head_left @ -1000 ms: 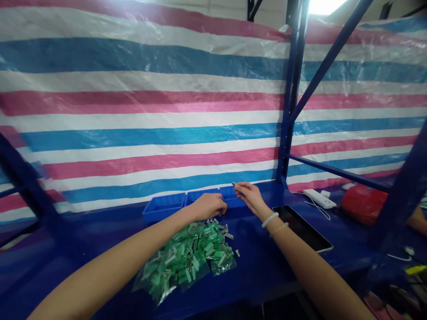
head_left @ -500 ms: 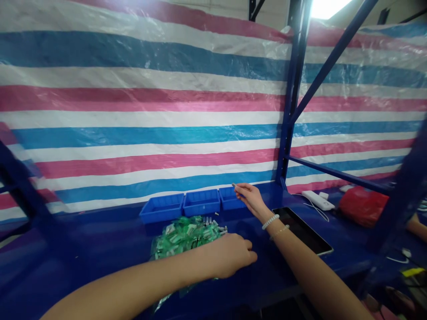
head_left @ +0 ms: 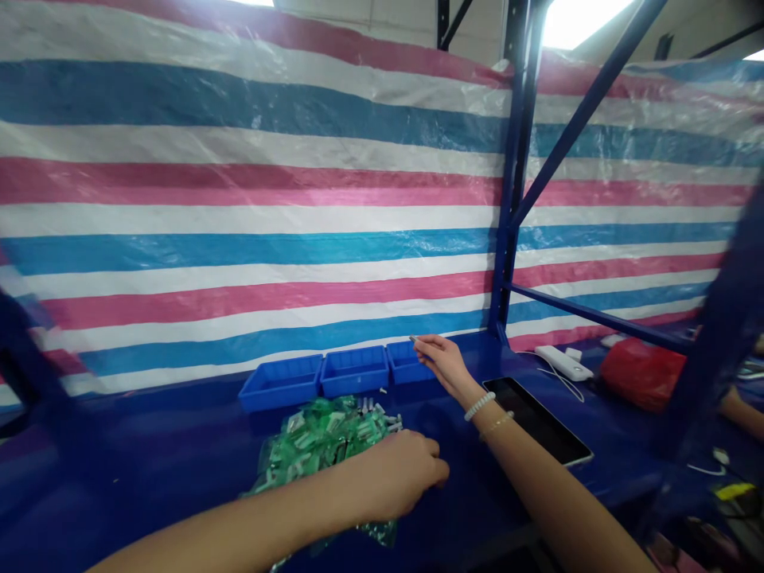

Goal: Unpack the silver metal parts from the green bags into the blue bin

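Observation:
My right hand (head_left: pixel 446 364) is raised over the right-hand blue bin (head_left: pixel 406 368), its fingertips pinching a small metallic piece (head_left: pixel 413 340). My left hand (head_left: pixel 411 471) hovers palm down at the right edge of a pile of green plastic packets (head_left: pixel 316 434); its fingers are curled, and whatever they may hold is hidden. Small silvery-white cylinders (head_left: pixel 375 410) lie on the upper right of the pile. A middle blue bin (head_left: pixel 354 371) and a left blue bin (head_left: pixel 280 383) stand in a row behind the packets. One tiny pale piece (head_left: pixel 383 391) rests before the middle bin.
A dark tablet (head_left: pixel 540 418) lies beside my right forearm. Further right are a white power strip (head_left: pixel 564 362) with a cable and a red plastic bag (head_left: pixel 641 372). A blue metal post (head_left: pixel 507 239) rises behind the table. At the right edge, another person's arm shows.
The camera view has shifted slightly, so the bins and table sit a little lower and further left. Both hands keep nearly the same pose.

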Action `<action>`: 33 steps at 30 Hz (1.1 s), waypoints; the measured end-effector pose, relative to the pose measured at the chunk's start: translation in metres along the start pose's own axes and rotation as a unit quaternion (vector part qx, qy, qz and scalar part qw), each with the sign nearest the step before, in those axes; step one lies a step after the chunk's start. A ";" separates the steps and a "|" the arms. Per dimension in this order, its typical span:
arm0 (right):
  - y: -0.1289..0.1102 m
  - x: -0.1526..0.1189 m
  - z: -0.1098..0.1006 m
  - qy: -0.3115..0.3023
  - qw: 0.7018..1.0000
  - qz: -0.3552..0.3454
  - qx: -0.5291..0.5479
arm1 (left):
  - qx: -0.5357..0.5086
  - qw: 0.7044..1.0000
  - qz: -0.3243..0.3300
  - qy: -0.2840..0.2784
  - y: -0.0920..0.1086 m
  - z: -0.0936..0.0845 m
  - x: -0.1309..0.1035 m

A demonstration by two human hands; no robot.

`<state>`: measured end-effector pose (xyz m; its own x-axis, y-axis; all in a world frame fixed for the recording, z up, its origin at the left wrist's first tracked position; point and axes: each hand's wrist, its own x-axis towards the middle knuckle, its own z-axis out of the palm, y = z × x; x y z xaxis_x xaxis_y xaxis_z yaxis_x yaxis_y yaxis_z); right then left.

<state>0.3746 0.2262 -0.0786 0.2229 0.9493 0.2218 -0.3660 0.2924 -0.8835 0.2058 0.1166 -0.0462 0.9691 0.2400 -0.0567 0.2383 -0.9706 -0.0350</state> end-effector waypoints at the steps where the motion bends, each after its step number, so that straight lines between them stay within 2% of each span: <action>1: 0.000 0.000 0.000 0.001 1.000 0.000 0.001 | -0.010 1.000 0.002 0.022 -0.005 0.000 0.000; 3: -0.001 0.000 0.000 0.003 1.000 -0.001 0.003 | -0.034 0.996 -0.021 0.082 -0.022 -0.003 -0.002; 5: -0.002 -0.001 0.001 0.005 1.000 0.001 0.005 | -0.046 0.986 -0.074 0.142 -0.048 -0.007 -0.009; 8: -0.004 -0.003 0.002 0.008 1.000 0.007 0.008 | -0.044 0.975 -0.125 0.179 -0.090 -0.009 -0.026; 11: -0.005 -0.005 0.003 0.004 1.000 0.015 0.008 | -0.058 0.966 -0.145 0.204 -0.114 -0.005 -0.045; 15: -0.006 -0.014 0.012 -0.017 1.000 0.023 0.007 | -0.099 0.939 -0.187 0.272 -0.113 -0.003 -0.067; 19: -0.002 -0.040 0.034 -0.071 0.997 0.034 0.000 | -0.160 0.875 -0.269 0.369 -0.095 -0.007 -0.081; 21: 0.002 -0.058 0.047 -0.111 0.993 0.045 0.000 | -0.227 0.844 -0.295 0.387 -0.083 -0.005 -0.085; 22: 0.003 -0.068 0.054 -0.135 0.989 0.055 0.004 | -0.284 0.823 -0.301 0.389 -0.076 -0.003 -0.085; 23: 0.005 -0.077 0.060 -0.166 0.983 0.073 0.018 | -0.395 0.775 -0.304 0.388 -0.069 0.000 -0.086; 25: 0.009 -0.093 0.068 -0.219 0.968 0.117 0.045 | -0.576 0.653 -0.299 0.389 -0.057 0.007 -0.086; 27: 0.014 -0.103 0.072 -0.250 0.953 0.159 0.060 | -0.675 0.564 -0.294 0.374 -0.048 0.013 -0.086; 30: 0.020 -0.109 0.072 -0.263 0.948 0.172 0.047 | -0.744 0.489 -0.303 0.340 -0.041 0.020 -0.088; 32: 0.024 -0.110 0.071 -0.262 0.953 0.152 0.024 | -0.763 0.463 -0.313 0.326 -0.041 0.023 -0.091; 33: 0.025 -0.110 0.071 -0.258 0.956 0.140 0.010 | -0.766 0.459 -0.317 0.320 -0.041 0.023 -0.093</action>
<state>0.2770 0.1374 -0.0957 -0.3596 0.9200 0.1560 -0.3638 0.0158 -0.9313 0.1043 0.1349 -0.0625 0.3770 0.9047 -0.1985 -0.2243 0.2971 0.9281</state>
